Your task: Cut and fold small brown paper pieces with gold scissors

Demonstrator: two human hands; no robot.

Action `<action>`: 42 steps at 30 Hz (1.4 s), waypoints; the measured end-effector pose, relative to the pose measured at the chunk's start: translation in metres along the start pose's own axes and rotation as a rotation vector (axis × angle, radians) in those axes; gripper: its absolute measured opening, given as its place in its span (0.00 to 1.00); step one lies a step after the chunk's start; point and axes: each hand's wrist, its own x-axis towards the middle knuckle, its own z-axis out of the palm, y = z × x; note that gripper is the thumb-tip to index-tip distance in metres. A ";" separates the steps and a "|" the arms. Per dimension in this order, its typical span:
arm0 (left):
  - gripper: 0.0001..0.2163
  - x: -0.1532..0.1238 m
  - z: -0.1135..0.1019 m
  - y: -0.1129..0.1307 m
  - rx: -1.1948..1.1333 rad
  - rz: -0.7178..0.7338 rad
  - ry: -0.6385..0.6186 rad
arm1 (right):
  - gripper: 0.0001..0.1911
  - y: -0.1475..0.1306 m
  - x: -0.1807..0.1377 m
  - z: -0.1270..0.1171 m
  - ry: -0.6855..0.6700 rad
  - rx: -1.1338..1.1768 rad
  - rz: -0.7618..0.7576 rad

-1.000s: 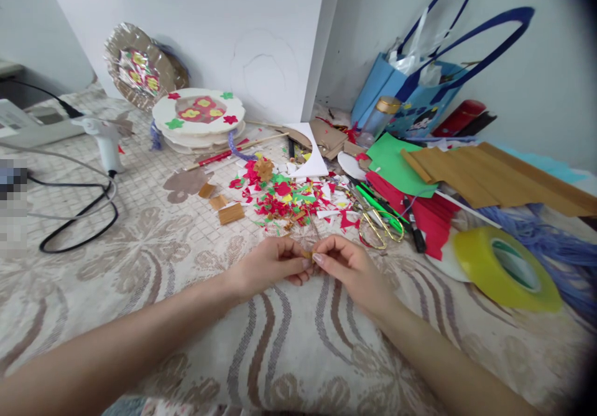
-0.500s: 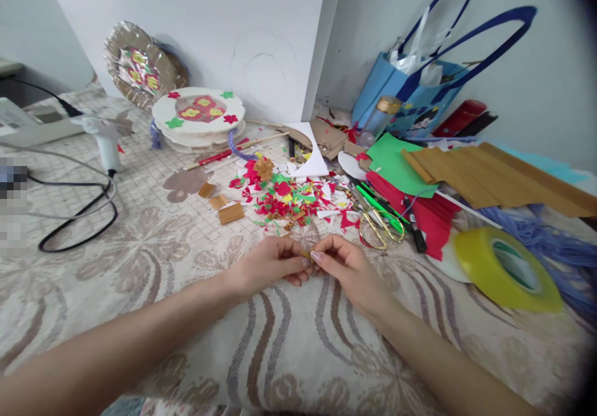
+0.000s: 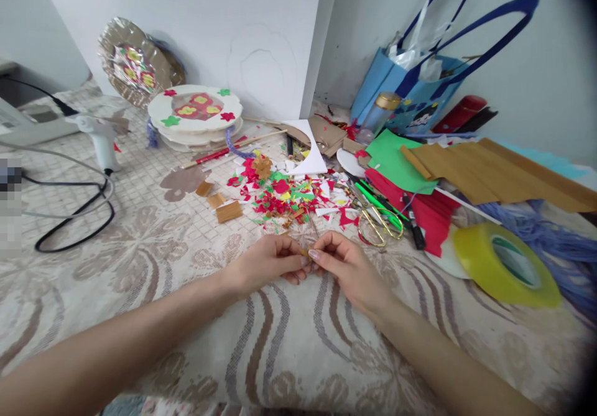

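Note:
My left hand (image 3: 275,260) and my right hand (image 3: 340,263) meet fingertip to fingertip over the tablecloth. Both pinch a small golden-brown paper piece (image 3: 306,252), mostly hidden by the fingers. Just beyond them lies a heap of red, green, yellow and white paper scraps (image 3: 289,201). A brown paper flower (image 3: 262,166) rests on the heap's far side. To its left are a few cut brown paper pieces (image 3: 228,212). Gold-handled scissors (image 3: 373,220) lie to the right of my right hand.
A roll of yellow tape (image 3: 476,260), brown crepe paper (image 3: 499,170), green paper (image 3: 394,161) and a blue bag (image 3: 420,92) are on the right. At left stand a white glue gun (image 3: 100,139) with its cable and a flower-decorated white disc (image 3: 161,102).
The view has shifted slightly, so the things sit a little further left and up. My hands keep the same pinch on the paper piece.

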 end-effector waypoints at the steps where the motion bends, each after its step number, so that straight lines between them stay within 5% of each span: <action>1: 0.08 0.000 0.000 0.000 0.000 0.001 -0.001 | 0.04 0.000 0.000 0.000 -0.003 0.017 -0.003; 21: 0.08 -0.003 0.006 0.000 0.038 0.024 0.085 | 0.07 0.003 -0.001 0.004 0.081 0.076 -0.010; 32: 0.07 -0.003 0.001 0.002 0.085 0.012 0.029 | 0.06 -0.004 -0.001 -0.004 -0.039 0.047 0.047; 42: 0.09 -0.002 0.000 0.002 0.070 0.108 -0.005 | 0.05 -0.003 -0.001 -0.002 0.047 -0.054 -0.024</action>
